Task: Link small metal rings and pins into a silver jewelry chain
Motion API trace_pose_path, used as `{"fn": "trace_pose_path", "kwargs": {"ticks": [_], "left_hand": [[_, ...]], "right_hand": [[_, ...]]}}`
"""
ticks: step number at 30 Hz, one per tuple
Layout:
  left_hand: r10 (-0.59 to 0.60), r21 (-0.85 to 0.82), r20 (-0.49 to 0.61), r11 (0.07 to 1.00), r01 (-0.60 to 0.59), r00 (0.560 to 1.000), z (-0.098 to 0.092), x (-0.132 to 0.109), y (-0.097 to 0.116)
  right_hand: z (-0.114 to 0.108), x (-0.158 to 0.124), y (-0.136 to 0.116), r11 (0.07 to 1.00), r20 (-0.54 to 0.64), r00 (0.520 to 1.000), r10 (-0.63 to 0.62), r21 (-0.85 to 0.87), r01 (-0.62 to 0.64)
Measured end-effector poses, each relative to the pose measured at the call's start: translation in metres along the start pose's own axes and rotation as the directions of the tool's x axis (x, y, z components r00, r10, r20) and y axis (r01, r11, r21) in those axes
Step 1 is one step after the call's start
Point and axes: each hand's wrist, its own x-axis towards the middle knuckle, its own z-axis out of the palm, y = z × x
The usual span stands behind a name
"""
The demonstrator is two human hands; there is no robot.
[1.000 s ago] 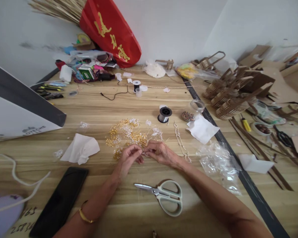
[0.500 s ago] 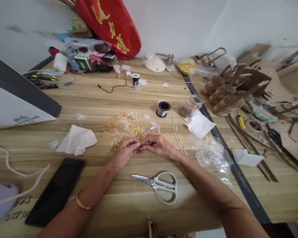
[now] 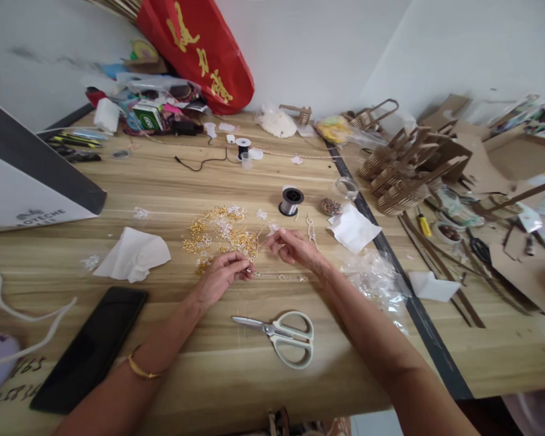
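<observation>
My left hand (image 3: 224,274) is closed, thumb and fingers pinching one end of a thin silvery chain (image 3: 280,277). The rest of that chain lies to the right across the wood. My right hand (image 3: 293,247) is lifted off it, fingers loosely bent and apart, beside a small heap of silvery pins (image 3: 271,227). Whether its fingertips touch a pin is too small to tell. Gold and clear beads (image 3: 243,241) lie just beyond my left hand. Another chain (image 3: 310,230) lies past my right hand. Scissors (image 3: 277,336) with pale handles rest in front of my hands.
A wire spool (image 3: 291,201) stands behind the beads. White paper (image 3: 354,228) and clear plastic bags (image 3: 376,281) lie right; a tissue (image 3: 134,254) and black phone (image 3: 91,348) lie left. Small woven baskets (image 3: 395,172) crowd the far right.
My hands were together at the fingertips; now my right hand has moved away, right and slightly up. A chain now shows stretched out from my left hand. The view has shifted a little.
</observation>
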Motion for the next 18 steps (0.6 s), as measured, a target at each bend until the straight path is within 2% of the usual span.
{"fn": "trace_pose_path", "kwargs": {"ticks": [4, 9, 15, 18], "left_hand": [[0.009, 0.017, -0.006, 1.0, -0.009, 1.0, 0.002, 0.0, 0.002], [0.023, 0.031, -0.008, 0.999, -0.023, 1.0, 0.001, 0.0, 0.001], [0.051, 0.036, -0.015, 0.998, -0.05, 0.999, 0.001, -0.001, 0.002], [0.065, 0.045, -0.022, 0.997, -0.064, 0.998, 0.0, -0.001, 0.001]], "right_hand": [[-0.001, -0.002, -0.007, 0.998, 0.025, 1.0, -0.011, 0.065, 0.009], [0.009, -0.006, -0.011, 0.997, 0.014, 0.998, -0.069, -0.043, 0.069], [0.027, -0.009, -0.004, 0.975, 0.188, 0.982, -0.008, -0.216, 0.05], [0.033, -0.007, 0.005, 0.971, 0.209, 0.978, -0.016, -0.23, 0.065]]}}
